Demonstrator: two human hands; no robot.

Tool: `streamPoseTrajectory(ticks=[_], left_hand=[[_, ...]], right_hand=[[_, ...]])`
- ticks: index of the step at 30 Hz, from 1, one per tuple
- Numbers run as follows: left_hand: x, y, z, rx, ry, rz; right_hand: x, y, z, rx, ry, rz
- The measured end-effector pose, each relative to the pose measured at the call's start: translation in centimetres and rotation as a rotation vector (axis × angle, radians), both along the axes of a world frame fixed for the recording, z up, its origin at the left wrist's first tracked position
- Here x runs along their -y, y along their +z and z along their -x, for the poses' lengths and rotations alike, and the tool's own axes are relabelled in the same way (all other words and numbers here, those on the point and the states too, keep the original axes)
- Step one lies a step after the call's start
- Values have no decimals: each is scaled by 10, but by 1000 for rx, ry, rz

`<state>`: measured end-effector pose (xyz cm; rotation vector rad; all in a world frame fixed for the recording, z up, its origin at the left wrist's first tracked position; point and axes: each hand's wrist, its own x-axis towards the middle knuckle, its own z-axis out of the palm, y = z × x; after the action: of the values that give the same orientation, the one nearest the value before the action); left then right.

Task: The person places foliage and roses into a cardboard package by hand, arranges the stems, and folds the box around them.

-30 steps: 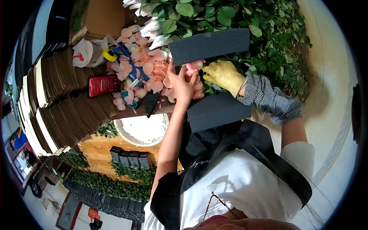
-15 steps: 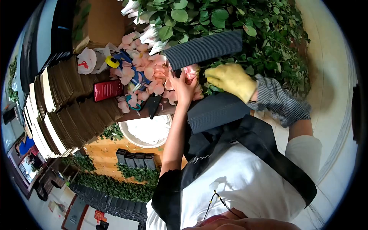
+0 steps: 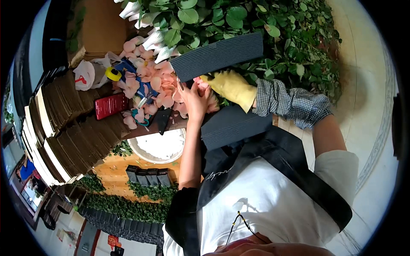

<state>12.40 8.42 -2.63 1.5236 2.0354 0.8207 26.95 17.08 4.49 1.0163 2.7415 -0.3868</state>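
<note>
My bare left hand (image 3: 194, 102) curls around a cluster of pink roses (image 3: 212, 102), its fingertips at the lower edge of a dark corrugated cardboard strip (image 3: 218, 55). From the right, my right hand (image 3: 232, 88) in a yellow glove reaches over the same blooms. Its fingertips close on the flowers just under the strip; their exact grip is partly hidden. A second dark corrugated sheet (image 3: 237, 126) lies nearer my body, below both hands. Loose pink petals (image 3: 158, 83) are heaped left of my left hand.
Leafy stems (image 3: 294, 47) cover the right and far side, beside white-netted buds (image 3: 156, 40). Leftward lie a red phone (image 3: 111, 106), yellow tape measure (image 3: 113, 74), black-handled tool (image 3: 163, 120) and stacked cardboard (image 3: 85, 136). A white tub (image 3: 158, 146) stands below the table edge.
My gloved right hand has moved left onto the pink roses. My left hand stays at them, and the whole view has shifted slightly.
</note>
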Motion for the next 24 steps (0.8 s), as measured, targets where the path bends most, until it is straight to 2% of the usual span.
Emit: streamPoseTrajectory(ticks=[2,3,4,5,6,8,9,10,12,14,16,18,20,21,22,23,24], left_hand=[[1,2,9,40,1,75],[2,5,20,160,5,105],[-1,26,24,280,11,135],[5,52,27,368,122,99],[3,62,30,43,140,-105],[9,93,33,128,210,242],[8,91,30,414,180,234],[6,77,26,717,105,265],[2,45,6,958,17,400],[2,13,1,161,-213,321],[5,34,-3,509,-66,285],[11,4,-1,453,-40,157],[3,11,9,546,-91,318],[0,1,9,464,-119,314],[-2,-10,10,382,-144,309],[1,-10,7,457,-115,258],[0,-12,3,538,-88,205]], right_hand=[[0,-1,5,38,-36,75],[2,-2,3,-124,-58,-13],[3,-2,1,-150,-27,-44],[2,-6,0,-117,-26,-28],[3,-10,1,-88,-30,-13],[7,-15,2,-95,-27,-52],[6,-13,2,-81,-36,-100],[3,-8,2,-119,-70,-19],[2,-29,-10,-290,-91,139],[2,-36,-18,-510,-90,96],[0,-19,-11,-393,-71,-10],[-2,-19,-5,-406,-69,-8],[-4,-5,-3,-401,-59,92],[-9,-13,-10,-469,-20,173],[-17,30,-12,-277,-51,462],[-20,60,-15,-423,46,482],[-28,97,-9,-497,163,608]])
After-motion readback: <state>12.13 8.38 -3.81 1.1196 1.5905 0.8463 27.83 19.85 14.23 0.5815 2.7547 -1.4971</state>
